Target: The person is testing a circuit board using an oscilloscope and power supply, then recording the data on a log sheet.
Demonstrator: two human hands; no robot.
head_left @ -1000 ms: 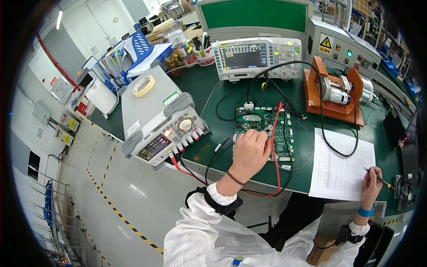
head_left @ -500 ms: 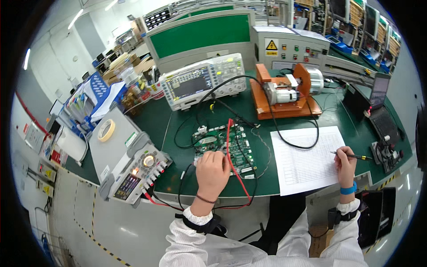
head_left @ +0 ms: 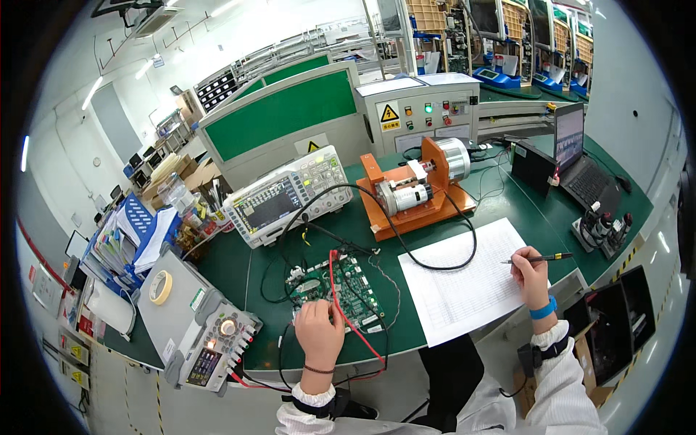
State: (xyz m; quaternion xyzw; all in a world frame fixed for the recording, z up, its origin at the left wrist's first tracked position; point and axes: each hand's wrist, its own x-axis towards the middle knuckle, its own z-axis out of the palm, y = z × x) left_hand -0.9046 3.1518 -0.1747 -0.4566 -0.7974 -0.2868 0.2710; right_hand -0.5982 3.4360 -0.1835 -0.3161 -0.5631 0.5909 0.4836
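My left hand point(head_left: 319, 335) rests at the near left edge of a green circuit board point(head_left: 357, 291). Its fingers curl down and together over the board, hiding whatever they hold. A red test lead point(head_left: 335, 279) arches across the board just right of those fingers. In my right hand point(head_left: 533, 279), a black pen point(head_left: 557, 257) is gripped above the right side of a white paper sheet point(head_left: 453, 290) printed with a table. The pen tip points left, over the sheet.
An oscilloscope point(head_left: 290, 199) stands behind the board, and a bench power supply point(head_left: 210, 337) is at the left. A motor point(head_left: 412, 197) sits on an orange stand. A black cable point(head_left: 428, 266) loops onto the paper. A laptop point(head_left: 580, 167) is far right.
The view has tilted up and turned right, so the bench appears lower and further left. Both hands keep their places, left at the board and right holding the pen over the sheet.
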